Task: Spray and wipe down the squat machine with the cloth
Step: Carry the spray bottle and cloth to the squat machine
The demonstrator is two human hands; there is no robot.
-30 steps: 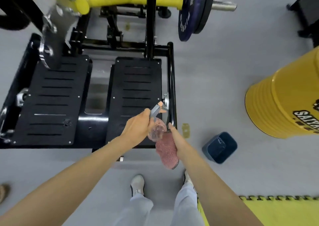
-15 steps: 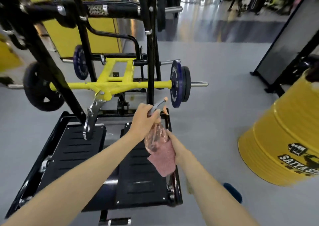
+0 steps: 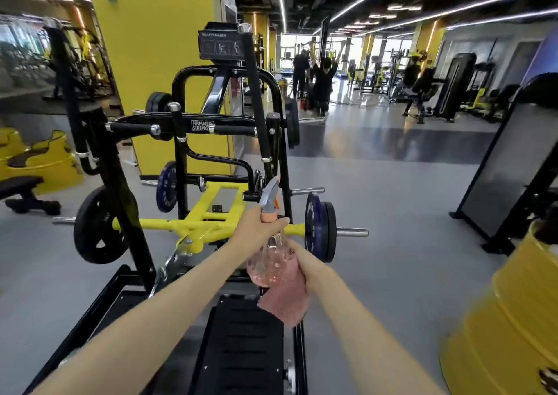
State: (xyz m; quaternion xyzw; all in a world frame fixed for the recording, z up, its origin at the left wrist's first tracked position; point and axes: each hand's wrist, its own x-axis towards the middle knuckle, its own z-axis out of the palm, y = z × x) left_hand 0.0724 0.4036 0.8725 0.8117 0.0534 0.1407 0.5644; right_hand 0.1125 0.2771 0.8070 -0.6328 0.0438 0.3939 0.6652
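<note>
left forearm (image 3: 151,319): bare from the frame's lower edge to the wrist, long and slim | left hand (image 3: 256,228): bare, back and knuckles showing | right forearm (image 3: 359,334): bare likewise, edge to wrist | right hand (image 3: 311,264): bare, back and thumb side showing | torso, legs, feet: out of frame

Raised spray bottle (image 3: 271,261)
The left hand (image 3: 259,228) has lifted it from well below the yellow bar (image 3: 157,222) to level with that bar.
</note>
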